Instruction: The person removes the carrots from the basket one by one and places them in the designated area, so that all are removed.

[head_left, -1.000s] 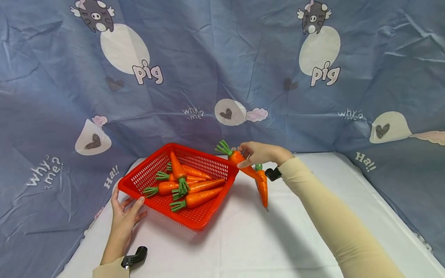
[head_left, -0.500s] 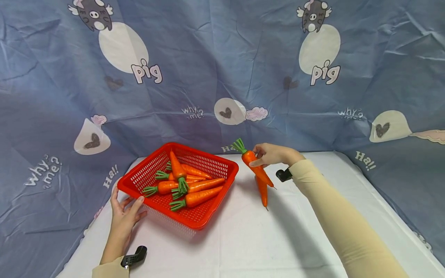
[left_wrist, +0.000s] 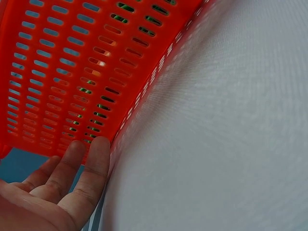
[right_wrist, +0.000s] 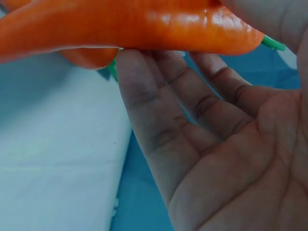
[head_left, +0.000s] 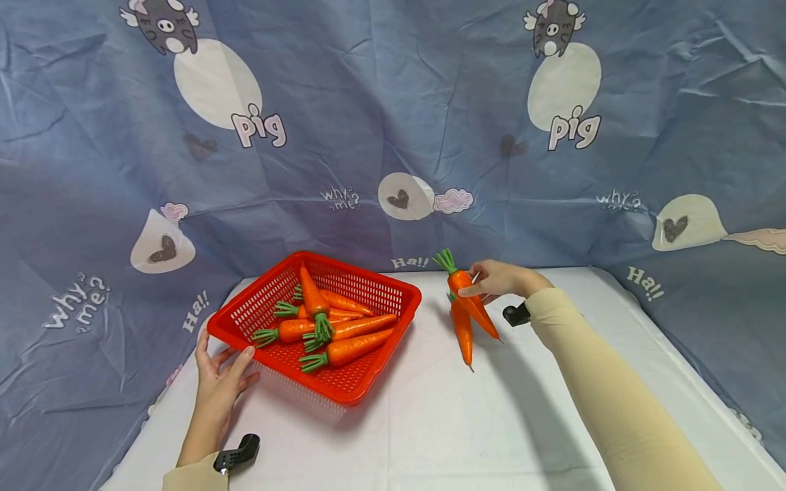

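My right hand (head_left: 500,279) pinches an orange carrot (head_left: 474,305) with green stalks between thumb and fingers, its tip slanting down to the right. In the right wrist view the held carrot (right_wrist: 159,24) spans the top, with the fingers under it. A second carrot (head_left: 460,329) shows just behind and below it, partly covered. My left hand (head_left: 217,382) holds the near left corner of a red plastic basket (head_left: 344,394), thumb at the rim. In the left wrist view its fingers (left_wrist: 94,168) rest against the slotted wall. Several carrots (head_left: 356,349) lie in the basket.
A white cloth (head_left: 417,423) covers the table. Behind it hangs a blue printed curtain (head_left: 331,123), reaching down to the table's back edge and around both sides. The basket stands left of centre.
The right hand has carried its carrot to the right and slightly down, away from the basket rim and over the second carrot. The left hand and basket have stayed in place.
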A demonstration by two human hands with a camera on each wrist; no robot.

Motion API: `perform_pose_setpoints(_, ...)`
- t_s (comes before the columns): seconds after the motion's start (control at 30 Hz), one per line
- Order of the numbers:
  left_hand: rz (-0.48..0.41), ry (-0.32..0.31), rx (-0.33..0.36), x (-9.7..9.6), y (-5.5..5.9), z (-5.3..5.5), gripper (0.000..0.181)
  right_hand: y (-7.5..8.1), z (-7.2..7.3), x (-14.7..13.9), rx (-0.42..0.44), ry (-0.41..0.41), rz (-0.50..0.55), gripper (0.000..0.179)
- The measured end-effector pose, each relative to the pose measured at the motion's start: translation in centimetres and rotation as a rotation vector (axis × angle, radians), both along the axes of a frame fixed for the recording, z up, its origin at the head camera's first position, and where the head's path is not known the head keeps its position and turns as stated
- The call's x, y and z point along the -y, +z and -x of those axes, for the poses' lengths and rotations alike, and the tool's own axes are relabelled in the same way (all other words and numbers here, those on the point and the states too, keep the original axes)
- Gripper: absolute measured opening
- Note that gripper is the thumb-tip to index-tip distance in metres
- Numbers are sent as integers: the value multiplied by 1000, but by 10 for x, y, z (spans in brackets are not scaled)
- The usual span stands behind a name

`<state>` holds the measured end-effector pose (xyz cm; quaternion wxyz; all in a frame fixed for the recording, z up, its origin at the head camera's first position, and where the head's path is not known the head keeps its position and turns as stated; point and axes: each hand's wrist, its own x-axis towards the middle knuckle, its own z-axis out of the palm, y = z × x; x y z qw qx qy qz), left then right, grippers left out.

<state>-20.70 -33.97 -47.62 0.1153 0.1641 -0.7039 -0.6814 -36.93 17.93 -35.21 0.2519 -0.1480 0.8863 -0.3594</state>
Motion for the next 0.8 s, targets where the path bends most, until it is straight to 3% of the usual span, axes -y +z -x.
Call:
perform_pose_setpoints(0.33,-1,-6,12,2,0,0,105,-11,-2,-12,77,-54,12,48)
perform_pose_setpoints(0.57,-4,-7,19,2,-1,0,104,-21,1,-21,138,-107,27,53)
perform_pose_setpoints(0.8,3,-2,-2,1,0,-1,104,-30,0,-28,167,-129,51,41)
